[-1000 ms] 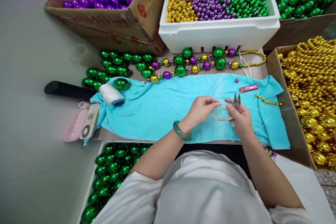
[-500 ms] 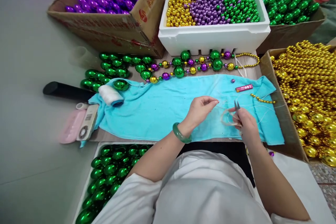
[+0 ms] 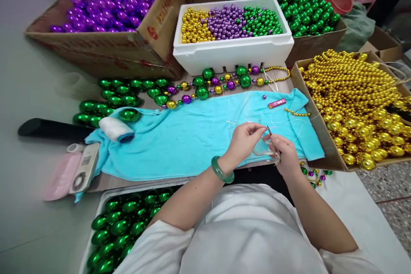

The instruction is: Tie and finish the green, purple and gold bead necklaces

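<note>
Our left hand [image 3: 244, 139] pinches thin white thread [image 3: 239, 123] between fingertips; our right hand [image 3: 282, 154] grips small metal snips [image 3: 269, 131] over the turquoise towel [image 3: 180, 137]. Red print on the cardboard box [image 3: 141, 51] stays unreadable.

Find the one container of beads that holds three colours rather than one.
The white foam box at the back centre: gold, purple and green beads side by side. Each cardboard box holds one colour.

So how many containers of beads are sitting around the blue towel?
5: a cardboard box of purple beads far left, a white foam box in the middle, a box of green beads far right, a box of gold beads at right, and a tray of green beads near left.
</note>
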Motion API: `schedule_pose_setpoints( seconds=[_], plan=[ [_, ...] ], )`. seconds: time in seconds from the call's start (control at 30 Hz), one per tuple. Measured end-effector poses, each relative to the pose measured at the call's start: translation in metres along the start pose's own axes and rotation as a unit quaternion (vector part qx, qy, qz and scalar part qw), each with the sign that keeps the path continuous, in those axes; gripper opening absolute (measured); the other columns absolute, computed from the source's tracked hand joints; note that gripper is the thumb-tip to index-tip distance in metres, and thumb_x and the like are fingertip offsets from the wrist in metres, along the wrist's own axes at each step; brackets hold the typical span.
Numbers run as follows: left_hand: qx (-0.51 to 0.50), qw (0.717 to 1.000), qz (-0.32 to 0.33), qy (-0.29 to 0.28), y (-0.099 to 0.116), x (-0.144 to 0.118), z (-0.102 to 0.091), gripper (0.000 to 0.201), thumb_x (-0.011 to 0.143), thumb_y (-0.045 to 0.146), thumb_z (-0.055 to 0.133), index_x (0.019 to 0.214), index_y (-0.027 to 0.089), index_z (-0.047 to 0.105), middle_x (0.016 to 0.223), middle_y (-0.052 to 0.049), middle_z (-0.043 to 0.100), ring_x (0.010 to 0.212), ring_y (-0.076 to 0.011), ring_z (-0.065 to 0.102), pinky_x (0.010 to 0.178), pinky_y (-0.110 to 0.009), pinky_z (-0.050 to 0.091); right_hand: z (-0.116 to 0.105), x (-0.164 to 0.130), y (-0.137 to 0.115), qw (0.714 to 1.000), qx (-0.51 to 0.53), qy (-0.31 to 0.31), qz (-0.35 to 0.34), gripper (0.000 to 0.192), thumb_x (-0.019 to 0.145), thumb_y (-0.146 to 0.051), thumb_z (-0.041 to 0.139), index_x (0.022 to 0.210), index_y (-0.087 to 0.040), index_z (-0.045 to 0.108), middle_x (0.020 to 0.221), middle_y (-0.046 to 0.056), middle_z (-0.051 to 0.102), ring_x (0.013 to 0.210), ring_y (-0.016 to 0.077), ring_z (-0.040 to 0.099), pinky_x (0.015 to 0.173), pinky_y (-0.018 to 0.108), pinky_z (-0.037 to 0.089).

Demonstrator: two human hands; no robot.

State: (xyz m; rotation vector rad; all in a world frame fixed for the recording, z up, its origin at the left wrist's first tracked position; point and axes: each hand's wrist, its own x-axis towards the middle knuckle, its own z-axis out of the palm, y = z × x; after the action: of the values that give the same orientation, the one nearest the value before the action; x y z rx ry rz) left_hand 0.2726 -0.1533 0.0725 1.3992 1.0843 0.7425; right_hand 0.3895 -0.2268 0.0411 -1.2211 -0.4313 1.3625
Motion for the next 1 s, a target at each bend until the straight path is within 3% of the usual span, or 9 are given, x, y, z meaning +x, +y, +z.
schedule_pose_setpoints(
  seconds=[0.27, 0.37, 0.43, 0.5, 0.57, 0.67, 0.73, 0.83, 1.0],
  plan=[
    [-0.005, 1.000, -0.025, -0.012, 0.001, 0.003, 0.009, 0.021, 0.075, 0.032, 0.066, 0.080, 0.013, 0.073, 0.076, -0.003, 0.070, 0.066, -0.0109, 0.057, 0.064, -0.023, 0.046, -0.013, 0.001, -0.006, 0.997, -0.014, 0.072, -0.038, 0.035, 0.069, -0.048, 0.070, 0.078, -0.014, 0.070, 0.052, -0.006, 0.034, 0.048, 0.0065, 0.028, 0.043, 0.021, 0.021],
    [-0.011, 0.999, -0.042, -0.025, 0.003, 0.001, 0.007, 0.023, 0.074, 0.034, 0.068, 0.081, 0.013, 0.072, 0.076, -0.003, 0.069, 0.063, -0.0096, 0.054, 0.062, -0.022, 0.045, -0.034, 0.012, -0.018, 0.979, -0.132, 0.125, -0.096, 0.043, 0.074, -0.054, 0.061, 0.090, -0.015, 0.069, 0.055, -0.005, 0.040, 0.049, 0.0085, 0.033, 0.046, 0.023, 0.025],
    [-0.015, 0.994, -0.062, -0.089, 0.009, -0.007, 0.003, 0.023, 0.074, 0.035, 0.068, 0.080, 0.013, 0.072, 0.073, -0.002, 0.066, 0.060, -0.0084, 0.052, 0.059, -0.021, 0.043, -0.054, 0.023, -0.028, 0.913, -0.322, 0.196, -0.158, 0.044, 0.076, -0.053, 0.059, 0.098, -0.016, 0.069, 0.061, -0.001, 0.050, 0.054, 0.0119, 0.042, 0.052, 0.025, 0.031],
    [-0.015, 0.977, -0.079, -0.195, 0.020, -0.018, -0.004, 0.023, 0.075, 0.035, 0.068, 0.080, 0.013, 0.071, 0.070, -0.001, 0.064, 0.059, -0.0080, 0.051, 0.057, -0.021, 0.043, -0.076, 0.034, -0.040, 0.798, -0.521, 0.236, -0.188, 0.042, 0.079, -0.051, 0.058, 0.101, -0.017, 0.069, 0.071, 0.004, 0.061, 0.063, 0.0169, 0.051, 0.058, 0.028, 0.035],
    [-0.012, 0.956, -0.072, -0.284, 0.033, -0.030, -0.011, 0.022, 0.078, 0.035, 0.066, 0.081, 0.014, 0.072, 0.073, -0.002, 0.065, 0.062, -0.0090, 0.054, 0.059, -0.021, 0.044, -0.093, 0.045, -0.051, 0.699, -0.647, 0.225, -0.205, 0.038, 0.085, -0.048, 0.053, 0.102, -0.018, 0.070, 0.082, 0.009, 0.067, 0.073, 0.0217, 0.056, 0.064, 0.031, 0.037],
    [-0.002, 0.951, -0.035, -0.307, 0.046, -0.038, -0.021, 0.021, 0.081, 0.034, 0.064, 0.082, 0.015, 0.072, 0.081, -0.004, 0.066, 0.069, -0.0105, 0.057, 0.064, -0.022, 0.047, -0.101, 0.065, -0.065, 0.624, -0.707, 0.197, -0.268, 0.039, 0.090, -0.045, 0.048, 0.103, -0.017, 0.071, 0.093, 0.013, 0.067, 0.088, 0.0259, 0.057, 0.076, 0.035, 0.040],
    [0.026, 0.963, -0.017, -0.269, 0.044, -0.036, -0.025, 0.021, 0.082, 0.035, 0.063, 0.083, 0.016, 0.072, 0.082, -0.004, 0.066, 0.071, -0.0111, 0.058, 0.066, -0.022, 0.047, -0.091, 0.082, -0.074, 0.609, -0.710, 0.189, -0.297, 0.040, 0.092, -0.045, 0.046, 0.104, -0.016, 0.070, 0.097, 0.014, 0.066, 0.094, 0.0271, 0.056, 0.082, 0.036, 0.039],
    [0.121, 0.971, 0.010, -0.207, 0.030, -0.028, -0.032, 0.023, 0.084, 0.037, 0.060, 0.084, 0.017, 0.071, 0.085, -0.004, 0.068, 0.077, -0.0138, 0.060, 0.069, -0.023, 0.047, -0.066, 0.113, -0.085, 0.620, -0.713, 0.176, -0.275, 0.041, 0.093, -0.044, 0.044, 0.106, -0.013, 0.068, 0.103, 0.016, 0.065, 0.101, 0.0276, 0.054, 0.087, 0.038, 0.038],
    [0.295, 0.940, 0.049, -0.166, -0.007, -0.022, -0.056, 0.031, 0.087, 0.044, 0.051, 0.084, 0.021, 0.072, 0.086, -0.003, 0.070, 0.082, -0.0167, 0.064, 0.074, -0.026, 0.049, -0.035, 0.150, -0.093, 0.638, -0.734, 0.155, -0.178, 0.035, 0.090, -0.035, 0.050, 0.104, -0.006, 0.067, 0.109, 0.021, 0.063, 0.106, 0.0317, 0.053, 0.089, 0.043, 0.039]
  ],
)
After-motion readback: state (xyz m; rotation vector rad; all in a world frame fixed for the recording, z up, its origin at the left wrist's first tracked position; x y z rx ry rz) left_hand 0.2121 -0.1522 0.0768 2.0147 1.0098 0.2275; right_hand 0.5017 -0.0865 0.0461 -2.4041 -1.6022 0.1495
